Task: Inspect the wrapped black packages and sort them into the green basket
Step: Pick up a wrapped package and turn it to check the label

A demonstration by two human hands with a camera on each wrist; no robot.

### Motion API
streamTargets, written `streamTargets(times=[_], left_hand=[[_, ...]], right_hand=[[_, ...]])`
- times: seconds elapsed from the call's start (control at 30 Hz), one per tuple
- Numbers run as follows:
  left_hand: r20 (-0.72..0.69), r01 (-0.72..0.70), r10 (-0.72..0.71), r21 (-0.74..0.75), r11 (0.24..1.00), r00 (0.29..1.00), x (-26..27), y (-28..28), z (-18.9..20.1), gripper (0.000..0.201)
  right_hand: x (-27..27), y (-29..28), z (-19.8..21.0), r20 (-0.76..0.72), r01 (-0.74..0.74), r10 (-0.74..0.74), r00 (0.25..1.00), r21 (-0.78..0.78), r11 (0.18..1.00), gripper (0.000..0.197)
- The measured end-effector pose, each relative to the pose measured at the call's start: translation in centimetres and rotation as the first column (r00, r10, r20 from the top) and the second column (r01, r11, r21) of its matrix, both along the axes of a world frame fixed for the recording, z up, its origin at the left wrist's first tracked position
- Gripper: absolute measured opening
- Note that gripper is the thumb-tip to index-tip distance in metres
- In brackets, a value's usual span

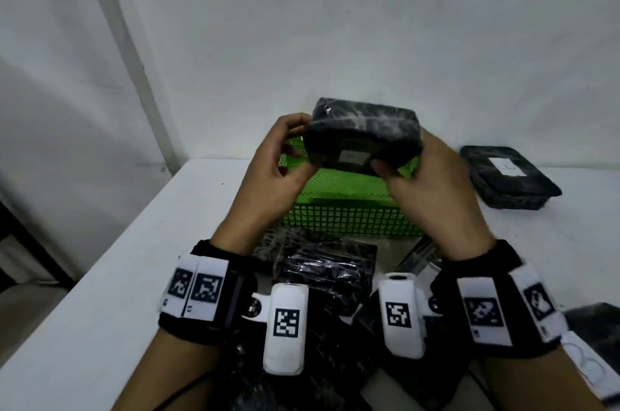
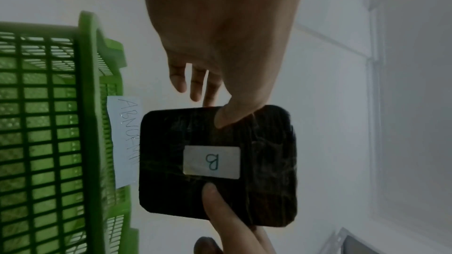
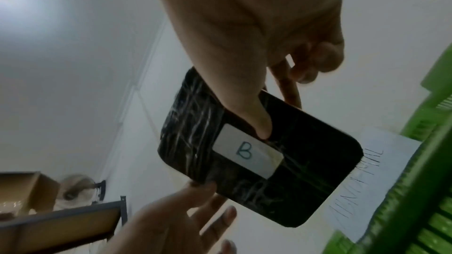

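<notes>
I hold a wrapped black package [image 1: 365, 132] in the air above the green basket [image 1: 352, 216]. My left hand [image 1: 295, 139] pinches its left edge, thumb on the underside. My right hand [image 1: 385, 165] grips its right end, thumb beside a white sticker. In the left wrist view the package [image 2: 269, 161] shows that sticker [image 2: 211, 161] marked "B", with my left hand [image 2: 220, 111] holding its top edge. The right wrist view has my right hand [image 3: 264, 123] on the package [image 3: 305, 171]. The basket [image 2: 49, 123] carries a handwritten paper label [image 2: 124, 138].
Several more wrapped black packages lie on the white table [image 1: 117, 276]: a pile [image 1: 322, 263] in front of the basket, one with a white sticker [image 1: 510, 175] at the right, another [image 1: 597, 326] at the right edge. A white wall stands close behind.
</notes>
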State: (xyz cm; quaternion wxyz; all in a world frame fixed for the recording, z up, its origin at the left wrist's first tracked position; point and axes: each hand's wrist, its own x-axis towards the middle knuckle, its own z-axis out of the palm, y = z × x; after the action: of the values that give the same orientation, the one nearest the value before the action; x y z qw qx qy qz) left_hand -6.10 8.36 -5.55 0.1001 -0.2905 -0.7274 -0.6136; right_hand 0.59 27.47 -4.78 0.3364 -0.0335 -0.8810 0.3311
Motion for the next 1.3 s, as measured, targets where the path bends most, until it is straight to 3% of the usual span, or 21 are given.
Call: streamTargets(times=[0.07,0.17,0.23,0.27,0.37,0.5,0.6,0.7,0.77,0.87,0.93,1.0,1.1,1.2,1.23,1.3], left_hand=[[0.041,0.067,-0.070,0.062,0.996,0.997,0.0,-0.2,0.5,0.048],[0.149,0.170,-0.201,0.197,0.966,0.968,0.1,-0.7,1.3,0.042],[0.165,0.189,-0.229,0.225,0.956,0.959,0.2,-0.8,1.4,0.039],[0.155,0.172,-0.209,0.221,0.960,0.966,0.4,-0.7,1.4,0.041],[0.124,0.096,-0.122,0.197,0.976,0.985,0.9,0.0,1.2,0.043],[0.140,0.083,-0.122,0.255,0.963,0.983,0.8,0.3,0.9,0.038],[0.190,0.134,-0.198,0.302,0.944,0.962,0.8,0.2,0.8,0.037],[0.284,0.122,-0.221,0.327,0.937,0.933,0.8,0.6,0.9,0.044],[0.333,0.065,-0.167,0.297,0.953,0.928,0.5,0.8,0.6,0.061],[0.365,0.029,-0.110,0.222,0.975,0.924,0.2,0.7,0.3,0.072],[0.337,0.046,-0.108,0.188,0.981,0.935,0.0,0.5,0.2,0.075],[0.295,0.081,-0.130,0.172,0.982,0.947,0.0,0.3,0.2,0.082],[0.208,0.110,-0.135,0.129,0.986,0.969,0.2,0.4,0.3,0.080],[0.166,0.090,-0.106,0.096,0.991,0.981,0.5,0.4,0.3,0.076],[0.157,0.080,-0.091,0.076,0.994,0.983,0.6,0.3,0.4,0.072],[0.148,0.045,-0.048,0.022,0.999,0.988,0.9,0.0,0.8,0.056]], right_hand=[[-0.1,0.8,0.3,0.027,-0.163,0.169,0.985,-0.159,0.974,0.041],[0.2,1.3,0.7,-0.013,-0.456,0.533,0.846,-0.535,0.711,0.083],[0.0,1.3,0.6,-0.120,-0.520,0.595,0.795,-0.641,0.565,0.078],[-0.2,1.2,0.6,-0.148,-0.525,0.575,0.805,-0.630,0.572,0.069],[-0.6,0.4,0.3,-0.196,-0.447,0.410,0.891,-0.549,0.707,0.050],[-0.6,0.1,0.0,-0.250,-0.428,0.349,0.903,-0.477,0.767,0.041],[-0.5,0.8,0.0,-0.222,-0.477,0.424,0.878,-0.479,0.737,0.041],[-0.5,0.7,0.4,-0.239,-0.505,0.459,0.856,-0.579,0.640,0.014],[-0.5,0.6,0.5,-0.261,-0.503,0.441,0.858,-0.598,0.624,0.003],[-0.3,0.8,0.3,-0.203,-0.479,0.454,0.868,-0.589,0.651,0.055],[-0.5,1.0,0.2,-0.156,-0.431,0.452,0.878,-0.668,0.606,0.073],[-0.8,0.9,0.2,-0.132,-0.373,0.419,0.898,-0.732,0.570,0.064],[-0.9,0.6,0.2,-0.137,-0.358,0.366,0.921,-0.669,0.651,0.043],[-0.5,0.6,0.4,-0.168,-0.424,0.418,0.893,-0.630,0.651,0.045],[-0.4,0.7,0.3,-0.165,-0.441,0.434,0.886,-0.593,0.674,0.047],[-0.3,0.8,0.1,-0.142,-0.425,0.406,0.903,-0.433,0.795,0.053]])
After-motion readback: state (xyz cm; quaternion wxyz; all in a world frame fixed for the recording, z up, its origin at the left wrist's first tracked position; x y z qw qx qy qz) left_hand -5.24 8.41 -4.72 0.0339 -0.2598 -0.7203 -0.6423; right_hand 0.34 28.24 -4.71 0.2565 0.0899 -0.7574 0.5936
